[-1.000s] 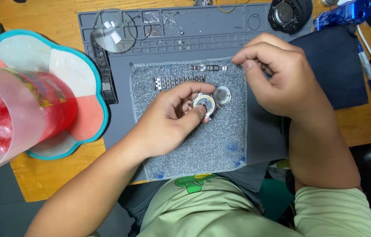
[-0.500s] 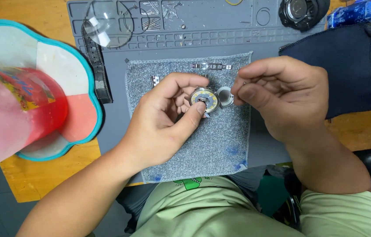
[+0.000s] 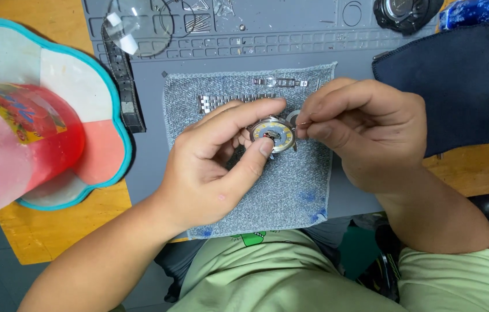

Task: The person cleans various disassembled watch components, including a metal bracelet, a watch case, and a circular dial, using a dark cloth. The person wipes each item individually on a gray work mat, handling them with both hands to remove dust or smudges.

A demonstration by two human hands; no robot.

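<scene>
fingers of the left hand (image 3: 209, 162) were clamped round a small round watch case (image 3: 273, 134), thumb pressed on its lower rim and forefinger laid across its top edge. the case sat just above the middle of a grey textured cloth (image 3: 290, 190), toward its 12 o'clock edge. the right hand (image 3: 366, 133) came in from 3 o'clock, its fingers pinched tight on something thin at the case's right rim; what it was could not be told. the two hands met over the case, nearly touching.

a metal bracelet piece (image 3: 212, 103) lay on the cloth at 10 o'clock of the case, partly under the left forefinger, and a short link strip (image 3: 279, 82) lay at the cloth's top edge. the cloth rested on a grey work mat (image 3: 146, 167) on the wooden counter (image 3: 42, 231). bare cloth lay open at 6 o'clock, down to the fringe near the person's green shirt (image 3: 290, 277). at 9 o'clock a red translucent cup (image 3: 19, 144) stood on a teal-edged flower-shaped tray (image 3: 82, 75), well apart from the hands. a black strap (image 3: 126, 86) ran along the tray's right edge. a dark blue cloth (image 3: 452, 81) lay at 2 o'clock, just beyond the right hand.
</scene>
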